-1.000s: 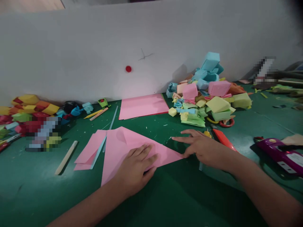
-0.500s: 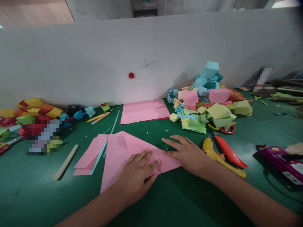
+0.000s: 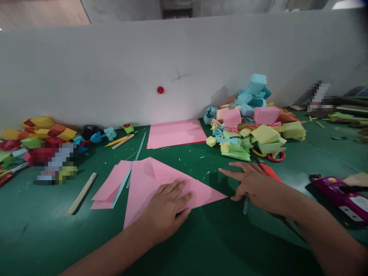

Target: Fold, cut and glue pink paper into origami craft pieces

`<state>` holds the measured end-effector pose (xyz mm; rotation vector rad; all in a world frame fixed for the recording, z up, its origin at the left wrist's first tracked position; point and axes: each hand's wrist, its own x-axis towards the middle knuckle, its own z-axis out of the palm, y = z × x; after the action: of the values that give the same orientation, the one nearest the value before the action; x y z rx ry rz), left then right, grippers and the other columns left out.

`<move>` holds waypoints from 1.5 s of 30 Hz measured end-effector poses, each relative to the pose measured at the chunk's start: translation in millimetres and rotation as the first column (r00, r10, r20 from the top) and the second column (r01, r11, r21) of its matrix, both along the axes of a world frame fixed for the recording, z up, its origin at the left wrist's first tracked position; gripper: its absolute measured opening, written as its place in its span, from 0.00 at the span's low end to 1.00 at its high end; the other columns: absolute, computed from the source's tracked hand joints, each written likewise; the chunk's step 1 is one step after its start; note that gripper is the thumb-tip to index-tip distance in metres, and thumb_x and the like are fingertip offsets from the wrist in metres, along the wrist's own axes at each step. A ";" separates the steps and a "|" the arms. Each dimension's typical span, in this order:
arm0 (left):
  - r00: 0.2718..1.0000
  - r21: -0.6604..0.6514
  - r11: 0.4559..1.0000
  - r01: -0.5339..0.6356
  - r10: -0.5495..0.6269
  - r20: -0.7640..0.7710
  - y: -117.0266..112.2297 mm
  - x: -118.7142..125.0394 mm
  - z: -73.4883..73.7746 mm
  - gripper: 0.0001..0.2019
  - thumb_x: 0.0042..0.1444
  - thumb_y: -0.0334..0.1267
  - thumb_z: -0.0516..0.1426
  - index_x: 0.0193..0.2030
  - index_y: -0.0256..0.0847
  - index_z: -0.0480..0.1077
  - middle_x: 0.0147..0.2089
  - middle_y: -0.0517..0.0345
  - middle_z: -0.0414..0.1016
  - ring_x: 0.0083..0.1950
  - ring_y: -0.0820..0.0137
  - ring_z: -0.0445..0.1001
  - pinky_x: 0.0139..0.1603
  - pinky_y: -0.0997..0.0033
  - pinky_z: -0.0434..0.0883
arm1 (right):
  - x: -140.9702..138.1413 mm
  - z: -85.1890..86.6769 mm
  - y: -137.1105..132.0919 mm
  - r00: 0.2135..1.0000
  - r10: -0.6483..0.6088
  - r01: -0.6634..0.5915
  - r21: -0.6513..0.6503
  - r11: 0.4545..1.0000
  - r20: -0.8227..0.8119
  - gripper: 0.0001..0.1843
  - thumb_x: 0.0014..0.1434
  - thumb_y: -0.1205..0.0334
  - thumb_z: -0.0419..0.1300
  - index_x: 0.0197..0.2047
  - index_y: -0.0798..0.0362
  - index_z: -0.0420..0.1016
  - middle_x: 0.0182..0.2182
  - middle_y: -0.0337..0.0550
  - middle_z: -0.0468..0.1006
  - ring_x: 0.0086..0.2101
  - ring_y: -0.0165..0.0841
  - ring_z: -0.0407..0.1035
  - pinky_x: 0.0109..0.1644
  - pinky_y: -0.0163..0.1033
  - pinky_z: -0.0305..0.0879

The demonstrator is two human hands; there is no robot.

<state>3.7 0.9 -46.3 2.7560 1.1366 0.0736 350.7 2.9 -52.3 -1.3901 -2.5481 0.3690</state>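
- Folded paper [image 3: 143, 188]: plain pink
- Paper stack [image 3: 176, 134], twelve o'clock from it: pink, red-edged
- Paper-block pile [image 3: 266, 135], two o'clock: blue, pink, yellow, green
- Power strip [image 3: 330, 191], three o'clock: purple (with white patches)

Left hand [image 3: 169, 205], palm down, points toward the worktop's [image 3: 212, 245] far edge; right hand [image 3: 254, 187] arches, fingers spread.

The left hand [image 3: 169, 209] partly hides the pink paper [image 3: 142, 188].

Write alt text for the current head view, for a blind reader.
A person's left hand rests on folded pink paper on a green table; the right hand, fingers spread, is beside the paper's pointed tip. Behind lie a flat pink sheet and a heap of colorful paper shapes.
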 end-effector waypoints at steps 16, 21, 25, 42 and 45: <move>0.999 0.032 0.999 0.018 -0.019 0.040 -0.3 -1.3 -2.1 0.21 0.70 0.45 0.50 0.67 0.52 0.67 0.75 0.53 0.58 0.74 0.53 0.58 0.68 0.47 0.63 | -69.5 15.4 3.5 0.973 0.064 -0.080 0.063 0.995 0.221 0.31 0.46 0.78 0.56 0.47 0.42 0.85 0.70 0.45 0.62 0.68 0.59 0.48 0.62 0.68 0.53; 0.999 0.006 1.000 -0.011 0.010 0.038 -0.7 -1.0 -1.6 0.22 0.70 0.47 0.51 0.68 0.53 0.66 0.75 0.56 0.56 0.74 0.53 0.57 0.69 0.48 0.62 | -35.9 13.9 0.8 0.993 0.019 -0.014 -0.040 0.999 0.119 0.28 0.51 0.75 0.56 0.47 0.37 0.85 0.69 0.40 0.64 0.68 0.57 0.50 0.62 0.68 0.56; 1.000 -0.003 1.000 -0.015 0.015 0.010 -0.9 -0.5 -0.5 0.22 0.69 0.47 0.51 0.68 0.52 0.66 0.75 0.54 0.55 0.74 0.52 0.57 0.68 0.46 0.63 | -14.8 1.6 -1.0 0.998 0.040 -0.040 -0.009 0.999 -0.045 0.21 0.57 0.70 0.55 0.44 0.40 0.86 0.71 0.38 0.59 0.68 0.52 0.51 0.64 0.64 0.59; 1.000 0.010 1.000 -0.030 0.029 0.009 -2.9 1.5 2.5 0.22 0.67 0.43 0.54 0.67 0.52 0.68 0.74 0.51 0.59 0.73 0.51 0.60 0.66 0.44 0.65 | -94.3 15.9 9.6 0.970 0.013 -0.041 0.113 0.993 0.244 0.33 0.54 0.79 0.54 0.56 0.43 0.80 0.71 0.38 0.59 0.66 0.56 0.52 0.62 0.64 0.58; 1.000 -0.004 1.000 -0.024 0.024 0.011 -1.5 0.8 2.0 0.22 0.68 0.44 0.53 0.68 0.54 0.67 0.74 0.53 0.59 0.74 0.51 0.58 0.67 0.44 0.65 | -84.5 23.4 6.5 0.972 -0.012 -0.002 0.062 0.998 0.237 0.31 0.51 0.79 0.55 0.49 0.41 0.84 0.70 0.37 0.61 0.67 0.59 0.51 0.61 0.66 0.57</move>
<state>4.5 -0.6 -44.4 2.7356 1.1664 0.0899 266.2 9.5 -28.9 -1.4983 -2.7161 0.1269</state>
